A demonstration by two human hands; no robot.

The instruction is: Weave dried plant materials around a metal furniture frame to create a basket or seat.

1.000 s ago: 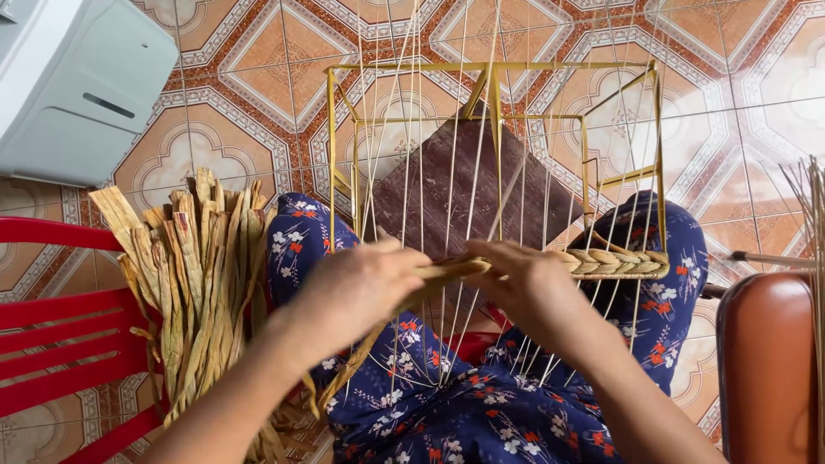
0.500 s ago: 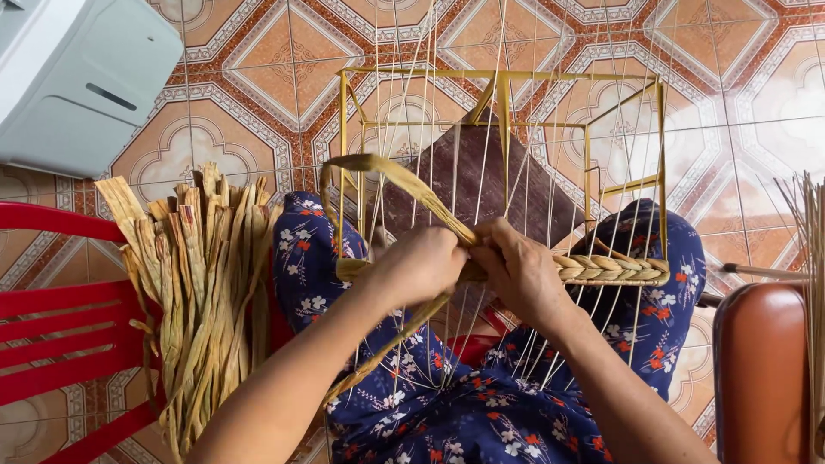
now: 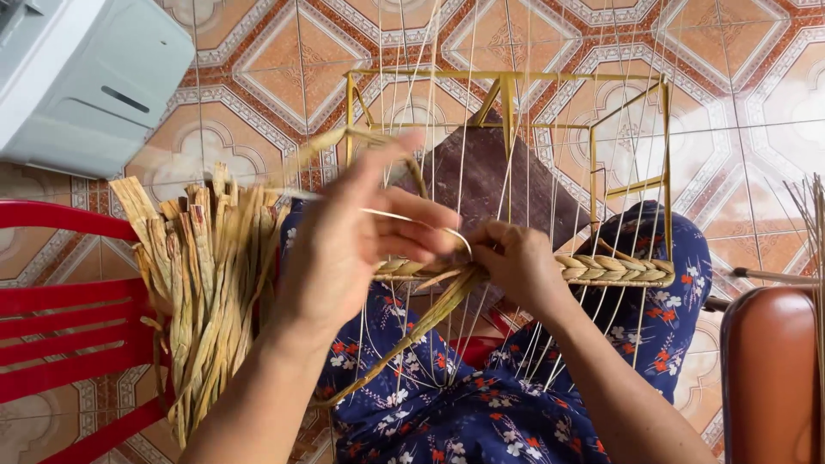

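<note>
A yellow metal frame [image 3: 507, 86] rests on my lap, strung with many thin pale cords [image 3: 550, 163]. A woven band of dried straw [image 3: 614, 268] runs across the cords at the right. My left hand [image 3: 344, 249] is raised and blurred, pinching a thin pale cord that curves toward the weave, with a dried straw strand [image 3: 344, 142] looping above it. At the end of the band, my right hand [image 3: 516, 262] pinches the straw strand where it meets the weave. The strand's loose tail [image 3: 404, 348] hangs down over my flowered blue trousers.
A bundle of dried straw strips [image 3: 202, 283] lies across a red plastic chair [image 3: 60, 318] at my left. A grey-white machine housing [image 3: 77, 77] sits upper left. A brown rounded object [image 3: 769, 369] stands at the right edge. Patterned orange tiles [image 3: 266, 51] cover the floor.
My left hand has lifted up and leftward from the weave, pulling a cord and the strand loop with it. The right hand has stayed at the band's end.
</note>
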